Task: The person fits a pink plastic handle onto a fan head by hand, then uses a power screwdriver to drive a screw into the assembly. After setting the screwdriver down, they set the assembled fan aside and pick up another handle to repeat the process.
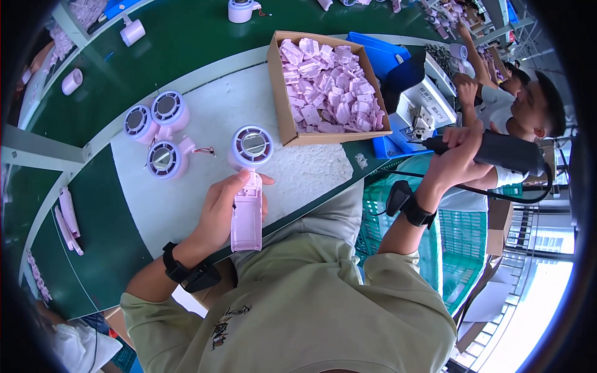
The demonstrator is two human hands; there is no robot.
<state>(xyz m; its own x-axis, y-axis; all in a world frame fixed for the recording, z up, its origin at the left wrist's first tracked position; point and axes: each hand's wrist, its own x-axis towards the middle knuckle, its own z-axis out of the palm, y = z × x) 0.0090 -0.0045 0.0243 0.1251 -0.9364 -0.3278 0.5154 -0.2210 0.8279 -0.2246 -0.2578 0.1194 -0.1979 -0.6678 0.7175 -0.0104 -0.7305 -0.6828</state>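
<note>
My left hand (pixel 219 204) is closed around a pink handheld fan (pixel 247 225), its round head up and its hollow handle facing me. My right hand (pixel 459 158) grips a black electric screwdriver (pixel 515 153) with a cord looping down. The screwdriver's tip is at a white screw feeder (pixel 421 102) on the right. Whether a screw is on the tip is too small to tell. Several fan heads (pixel 166 160) with round silver centres stand on the white mat to the left of my left hand.
A cardboard box (pixel 285 105) full of pink plastic parts stands at the mat's far side, beside blue bins (pixel 376 46). Pink handle shells (pixel 67 221) lie at the left. Loose fan heads (pixel 132 32) sit on the green surface beyond. A green crate (pixel 463 242) and a co-worker (pixel 528 102) are on the right.
</note>
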